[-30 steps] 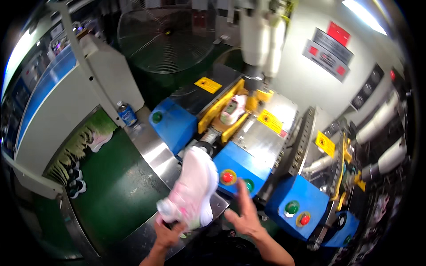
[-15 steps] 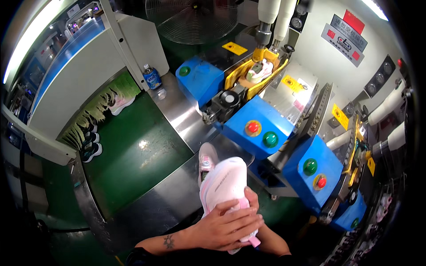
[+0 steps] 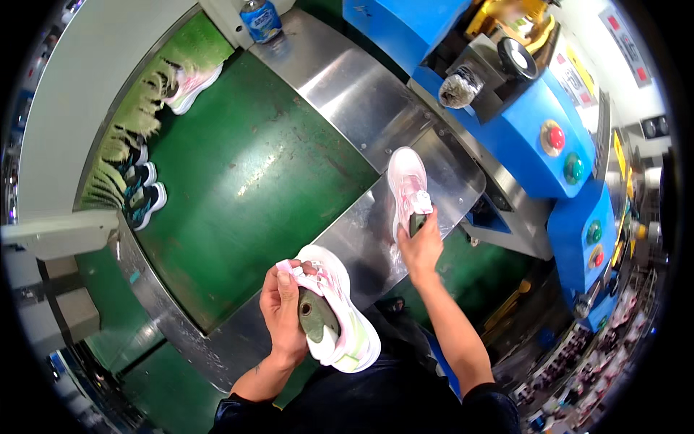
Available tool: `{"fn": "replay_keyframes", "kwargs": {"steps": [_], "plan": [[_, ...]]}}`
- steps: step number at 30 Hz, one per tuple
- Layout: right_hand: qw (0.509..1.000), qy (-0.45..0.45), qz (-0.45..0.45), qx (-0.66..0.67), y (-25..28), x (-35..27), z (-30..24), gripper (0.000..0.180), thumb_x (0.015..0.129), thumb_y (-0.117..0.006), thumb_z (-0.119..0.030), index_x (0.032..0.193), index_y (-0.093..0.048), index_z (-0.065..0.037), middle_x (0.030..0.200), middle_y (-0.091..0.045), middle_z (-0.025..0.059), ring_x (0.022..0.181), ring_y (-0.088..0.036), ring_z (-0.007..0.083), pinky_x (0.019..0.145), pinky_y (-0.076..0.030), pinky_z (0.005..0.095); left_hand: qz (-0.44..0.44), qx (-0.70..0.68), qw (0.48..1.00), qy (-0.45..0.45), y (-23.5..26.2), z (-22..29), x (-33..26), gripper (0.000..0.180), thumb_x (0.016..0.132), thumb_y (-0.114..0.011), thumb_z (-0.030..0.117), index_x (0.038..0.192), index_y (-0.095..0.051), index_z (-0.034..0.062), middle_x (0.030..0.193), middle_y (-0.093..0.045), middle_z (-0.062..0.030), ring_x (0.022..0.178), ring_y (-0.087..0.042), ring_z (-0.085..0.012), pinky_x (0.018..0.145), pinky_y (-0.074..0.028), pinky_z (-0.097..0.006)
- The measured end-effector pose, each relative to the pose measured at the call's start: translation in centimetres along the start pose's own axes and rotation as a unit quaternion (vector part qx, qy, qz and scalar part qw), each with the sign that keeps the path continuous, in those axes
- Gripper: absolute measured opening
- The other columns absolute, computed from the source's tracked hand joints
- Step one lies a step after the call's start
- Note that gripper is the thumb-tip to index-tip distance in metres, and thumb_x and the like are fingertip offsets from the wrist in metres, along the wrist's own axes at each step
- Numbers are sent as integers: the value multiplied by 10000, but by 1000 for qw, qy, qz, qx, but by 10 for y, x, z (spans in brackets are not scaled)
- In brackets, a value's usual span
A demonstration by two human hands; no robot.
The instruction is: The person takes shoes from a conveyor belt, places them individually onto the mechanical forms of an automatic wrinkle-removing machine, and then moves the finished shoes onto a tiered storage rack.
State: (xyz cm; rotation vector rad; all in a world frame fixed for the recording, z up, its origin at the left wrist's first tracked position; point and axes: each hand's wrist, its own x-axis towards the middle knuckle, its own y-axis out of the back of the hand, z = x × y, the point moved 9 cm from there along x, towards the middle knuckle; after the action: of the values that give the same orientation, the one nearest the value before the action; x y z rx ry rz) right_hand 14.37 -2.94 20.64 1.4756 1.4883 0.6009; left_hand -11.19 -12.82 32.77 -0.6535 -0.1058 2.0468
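My left hand [image 3: 283, 311] is closed on the tongue of a pink-and-white sneaker [image 3: 345, 315], near the lower middle. A dark green shoe last [image 3: 312, 307] with a round hole fills that shoe's opening. Further right, a second pink sneaker [image 3: 406, 172] stands on the metal ledge [image 3: 343, 235], toe pointing away. My right hand [image 3: 423, 249] grips it at the heel and collar, fingers partly hidden behind the shoe. Another dark green last shows in its opening.
At right stand blue machine housings [image 3: 531, 137] with red and green buttons. A blue-labelled bottle [image 3: 260, 20] is on the metal at the top. Shoes [image 3: 148, 206] emerge through a fringed curtain [image 3: 141, 108] at left, above a green belt [image 3: 246, 173]. Shoe racks [image 3: 578, 369] line the lower right.
Both hands were together on one sneaker held sole up. Now they are apart, each on its own shoe, and the held sneaker has its opening up. My view has shifted toward the belt.
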Motion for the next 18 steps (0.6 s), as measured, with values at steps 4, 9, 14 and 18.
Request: {"fn": "replay_keyframes", "kwargs": {"steps": [4, 9, 14, 18], "plan": [[997, -62, -49, 23, 2, 14, 12, 678, 731, -678, -331, 1209, -426, 78, 849, -646, 245, 815, -628, 413, 758, -494, 445, -80, 51, 995, -39, -21, 27, 9, 298, 982, -452, 287, 1065, -525, 10, 950, -613, -98, 887, -568, -151, 820, -464, -301], [873, -180, -113, 439, 19, -54, 51, 504, 707, -771, -286, 1032, -597, 59, 922, -663, 128, 840, -618, 185, 787, -479, 329, -194, 99, 974, -55, -62, 22, 12, 309, 992, -425, 279, 1053, -519, -8, 944, -609, -107, 908, -558, -159, 854, -443, -318], [819, -234, -8, 525, 78, -224, 83, 674, 708, -790, -305, 1192, -515, 74, 1092, -618, 124, 995, -582, 180, 900, -447, 319, -302, 95, 949, -4, -112, -3, -15, 336, 997, -410, 301, 1001, -540, -8, 883, -619, -93, 807, -576, -146, 764, -475, -297], [829, -220, 157, 490, 153, -338, 100, 694, 685, -804, -324, 1183, -523, 70, 1082, -624, 133, 990, -582, 179, 909, -438, 320, -429, 3, 897, 107, -180, -29, -96, 331, 979, -450, 325, 988, -546, 8, 827, -622, -104, 785, -591, -169, 783, -491, -311]]}}
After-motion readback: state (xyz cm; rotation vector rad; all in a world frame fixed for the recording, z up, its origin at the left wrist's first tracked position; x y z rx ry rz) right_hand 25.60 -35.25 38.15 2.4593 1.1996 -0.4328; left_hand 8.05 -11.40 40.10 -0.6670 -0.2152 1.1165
